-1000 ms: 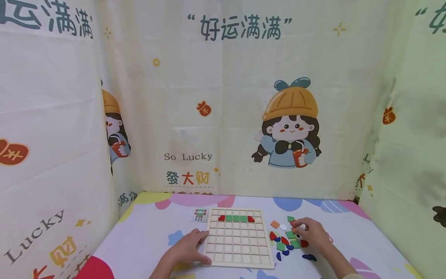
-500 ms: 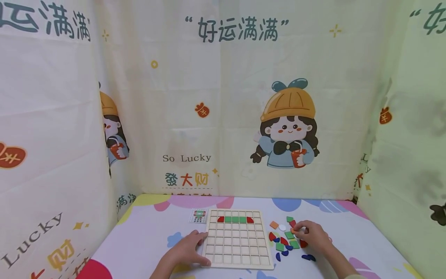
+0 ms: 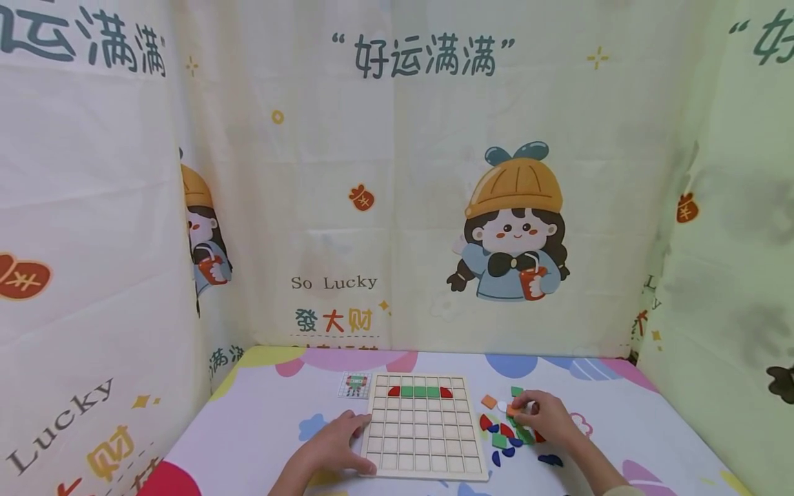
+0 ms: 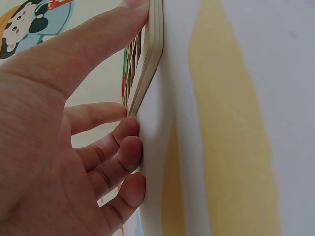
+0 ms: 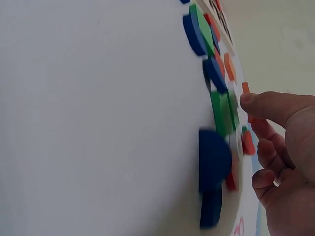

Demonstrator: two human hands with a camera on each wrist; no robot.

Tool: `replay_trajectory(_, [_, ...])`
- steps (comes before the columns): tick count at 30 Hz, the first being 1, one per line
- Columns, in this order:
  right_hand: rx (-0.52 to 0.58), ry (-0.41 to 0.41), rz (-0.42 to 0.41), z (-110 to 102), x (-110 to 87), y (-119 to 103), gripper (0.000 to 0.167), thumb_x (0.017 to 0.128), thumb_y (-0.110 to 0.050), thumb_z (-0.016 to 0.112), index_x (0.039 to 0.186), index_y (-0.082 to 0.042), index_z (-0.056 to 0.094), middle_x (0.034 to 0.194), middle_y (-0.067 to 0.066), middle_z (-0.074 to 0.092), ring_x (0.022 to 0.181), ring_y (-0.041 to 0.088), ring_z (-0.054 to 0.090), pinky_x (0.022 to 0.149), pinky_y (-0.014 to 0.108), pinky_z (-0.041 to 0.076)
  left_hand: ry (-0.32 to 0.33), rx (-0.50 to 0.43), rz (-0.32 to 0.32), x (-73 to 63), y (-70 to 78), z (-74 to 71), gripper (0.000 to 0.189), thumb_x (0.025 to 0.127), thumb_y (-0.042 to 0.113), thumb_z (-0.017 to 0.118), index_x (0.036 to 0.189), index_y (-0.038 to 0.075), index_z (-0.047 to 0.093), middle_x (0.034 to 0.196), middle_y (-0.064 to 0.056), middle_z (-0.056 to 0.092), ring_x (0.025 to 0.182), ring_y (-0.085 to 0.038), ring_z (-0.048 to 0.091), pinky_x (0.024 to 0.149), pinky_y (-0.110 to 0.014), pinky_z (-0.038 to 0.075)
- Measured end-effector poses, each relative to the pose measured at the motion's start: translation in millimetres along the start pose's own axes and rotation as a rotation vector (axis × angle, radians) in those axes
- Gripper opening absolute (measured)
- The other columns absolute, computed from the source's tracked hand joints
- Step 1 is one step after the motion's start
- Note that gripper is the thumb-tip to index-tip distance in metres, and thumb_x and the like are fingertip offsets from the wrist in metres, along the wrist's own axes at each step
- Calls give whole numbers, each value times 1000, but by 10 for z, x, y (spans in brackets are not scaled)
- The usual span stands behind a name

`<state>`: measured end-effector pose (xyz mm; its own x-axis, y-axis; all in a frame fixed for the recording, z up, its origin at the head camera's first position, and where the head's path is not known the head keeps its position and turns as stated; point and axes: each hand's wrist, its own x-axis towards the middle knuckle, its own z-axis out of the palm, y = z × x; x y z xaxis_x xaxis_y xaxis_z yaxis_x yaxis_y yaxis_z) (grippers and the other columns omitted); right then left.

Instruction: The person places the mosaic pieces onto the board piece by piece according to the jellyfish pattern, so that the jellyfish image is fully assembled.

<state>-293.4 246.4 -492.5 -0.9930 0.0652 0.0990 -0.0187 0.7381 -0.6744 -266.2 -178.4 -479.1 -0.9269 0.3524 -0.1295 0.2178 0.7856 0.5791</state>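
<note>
My right hand (image 3: pixel 548 413) pinches an orange square tile (image 3: pixel 513 410) between thumb and index finger, over the loose pieces beside the board; in the right wrist view the tile (image 5: pixel 245 87) shows edge-on at the thumb tip. A wooden grid board (image 3: pixel 428 475) lies flat in the middle. Along one of its upper rows sit several green square tiles (image 3: pixel 420 391), with a red quarter-round piece (image 3: pixel 394 391) at the left end and another at the right. My left hand (image 3: pixel 335 441) rests against the board's left side, thumb at the near corner, fingertips touching the edge.
Right of the board lie loose green squares (image 3: pixel 499 441), blue half-rounds (image 3: pixel 496 459), red pieces (image 3: pixel 484 422), a white round piece (image 3: pixel 503 406) and another orange square (image 3: pixel 489 401). A small pattern card (image 3: pixel 355 385) lies by the board's far left corner. Printed cloth walls surround the table.
My right hand has moved slightly left with the orange tile, which shows more plainly now and covers where a red piece was visible. The left hand and the board stay put.
</note>
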Motion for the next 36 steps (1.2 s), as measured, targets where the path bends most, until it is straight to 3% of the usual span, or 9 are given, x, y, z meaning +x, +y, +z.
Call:
replay_trajectory(9, [32, -18, -76, 259, 76, -308, 17, 74, -21, 83, 83, -19, 69, 82, -4, 59, 66, 14, 43, 54, 22, 35, -3, -5, 2, 6, -12, 13, 89, 64, 47, 86, 139, 11, 52, 101, 2, 50, 94, -18, 48, 89, -48, 47])
replay_trajectory(15, [89, -50, -154, 417, 112, -485, 16, 75, -14, 82, 85, -15, 69, 84, 0, 59, 68, 14, 45, 55, 22, 38, -4, -18, -7, 8, 3, 7, 89, 64, 46, 86, 139, 12, 52, 102, 1, 51, 95, -20, 48, 90, -50, 46])
replay_trajectory(22, [111, -97, -173, 610, 144, -672, 12, 78, -15, 79, 85, -16, 69, 84, 1, 57, 63, 14, 44, 52, 22, 36, -2, -7, -10, -3, 9, -1, 90, 63, 47, 87, 139, 13, 52, 100, 2, 50, 93, -18, 47, 88, -47, 47])
replay_trajectory(32, [104, -104, -191, 725, 153, -716, 8, 81, -13, 77, 86, -16, 72, 83, 0, 57, 67, 15, 45, 54, 24, 36, -8, -4, 11, 1, -4, 12, 89, 64, 48, 86, 139, 13, 52, 100, 3, 50, 92, -17, 47, 86, -44, 47])
replay_trajectory(36, [90, -89, -232, 745, 177, -708, 8, 82, -10, 75, 84, -17, 73, 89, -2, 63, 71, 15, 45, 57, 23, 37, 5, 22, 29, -3, 2, 11, 88, 65, 48, 85, 138, 11, 52, 98, 3, 49, 90, -16, 47, 82, -41, 46])
